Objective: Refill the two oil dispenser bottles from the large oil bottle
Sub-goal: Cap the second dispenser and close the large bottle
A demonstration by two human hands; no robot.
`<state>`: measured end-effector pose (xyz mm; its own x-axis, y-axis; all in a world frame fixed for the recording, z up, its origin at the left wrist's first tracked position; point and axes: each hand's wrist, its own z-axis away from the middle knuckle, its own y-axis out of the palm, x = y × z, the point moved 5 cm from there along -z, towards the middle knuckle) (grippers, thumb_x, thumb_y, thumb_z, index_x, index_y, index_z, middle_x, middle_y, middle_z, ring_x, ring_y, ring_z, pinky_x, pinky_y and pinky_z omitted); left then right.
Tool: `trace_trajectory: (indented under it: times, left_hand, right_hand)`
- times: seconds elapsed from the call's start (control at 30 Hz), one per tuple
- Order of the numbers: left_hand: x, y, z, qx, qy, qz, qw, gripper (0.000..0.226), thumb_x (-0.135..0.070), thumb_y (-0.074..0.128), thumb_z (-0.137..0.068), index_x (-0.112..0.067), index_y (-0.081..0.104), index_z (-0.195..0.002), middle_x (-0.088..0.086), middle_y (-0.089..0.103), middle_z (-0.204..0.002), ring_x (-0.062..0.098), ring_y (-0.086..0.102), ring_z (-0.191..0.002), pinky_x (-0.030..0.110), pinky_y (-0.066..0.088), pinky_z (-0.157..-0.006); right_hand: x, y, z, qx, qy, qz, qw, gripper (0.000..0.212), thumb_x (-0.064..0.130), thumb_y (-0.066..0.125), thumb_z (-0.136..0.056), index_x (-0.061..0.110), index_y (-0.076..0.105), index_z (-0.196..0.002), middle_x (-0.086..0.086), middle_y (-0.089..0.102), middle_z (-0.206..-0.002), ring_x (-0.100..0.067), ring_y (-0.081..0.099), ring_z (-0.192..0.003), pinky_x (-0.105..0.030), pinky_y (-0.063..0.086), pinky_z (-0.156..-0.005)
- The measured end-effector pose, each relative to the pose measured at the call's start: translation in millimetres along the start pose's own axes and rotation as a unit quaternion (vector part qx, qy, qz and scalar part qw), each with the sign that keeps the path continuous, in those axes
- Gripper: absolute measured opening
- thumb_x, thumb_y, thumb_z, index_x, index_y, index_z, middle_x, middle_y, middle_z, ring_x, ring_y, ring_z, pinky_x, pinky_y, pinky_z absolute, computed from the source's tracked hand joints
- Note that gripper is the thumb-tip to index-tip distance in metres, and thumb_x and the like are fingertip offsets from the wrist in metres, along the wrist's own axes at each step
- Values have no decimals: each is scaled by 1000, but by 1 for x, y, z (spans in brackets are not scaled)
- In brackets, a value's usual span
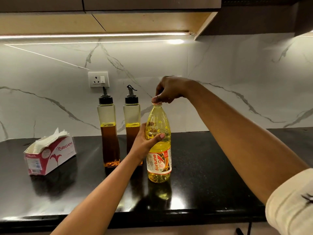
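At frame centre, left hand grips the large oil bottle — right hand pinches its cap.

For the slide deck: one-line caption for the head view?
Left hand steadies the large oil bottle while right hand pinches its cap; two part-full dispenser bottles stand beside.

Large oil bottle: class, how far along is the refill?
Done: nothing yet; the bottle stands full on the counter. In hand: the left grip holds its body, the right grip pinches its cap, likely to unscrew it. Left: open the left dispenser and right dispenser, both capped and part full, then pour.
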<state>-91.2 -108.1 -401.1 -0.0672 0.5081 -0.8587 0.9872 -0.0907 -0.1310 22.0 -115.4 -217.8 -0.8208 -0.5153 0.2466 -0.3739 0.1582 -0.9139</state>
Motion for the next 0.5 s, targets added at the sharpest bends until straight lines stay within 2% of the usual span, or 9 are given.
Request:
trace_trajectory:
  times: [0.1,0.23,0.4,0.5]
  left_hand:
    - [0,0,1,-1,0,-1,1000,72,-58,74,-51,-45,41,-114,-7,63,-113,8,66,-99,22,53,-79]
    - [1,0,2,2,-4,-2,1000,71,-58,74,-51,-44,41,-112,-7,62,-114,10,65,-101,24,52,-80]
    - [2,0,1,4,-5,7,1000,70,-58,73,-51,-45,41,-112,-6,61,-115,11,64,-102,25,53,-81]
    - [1,1,0,1,-5,3,1000,69,-58,73,-51,-44,41,-111,-9,61,-112,7,65,-98,20,52,-76]
  right_hand:
    - [-1,2,-4,-18,26,10,999,44,42,69,-80,2,67,-98,-4,62,-78,-13,60,-69,-21,55,-61]
    - [1,4,-4,-25,33,32,999,50,47,68,-80,0,67,-98,-8,64,-83,-17,61,-73,-24,54,-62]
    - [-1,2,4,11,12,2,1000,36,40,56,-91,8,64,-107,-2,60,-79,-10,55,-70,-22,51,-61]
    - [-4,5,6,12,-2,-27,1000,33,37,56,-92,10,63,-110,-6,62,-88,-10,54,-72,-20,50,-60]
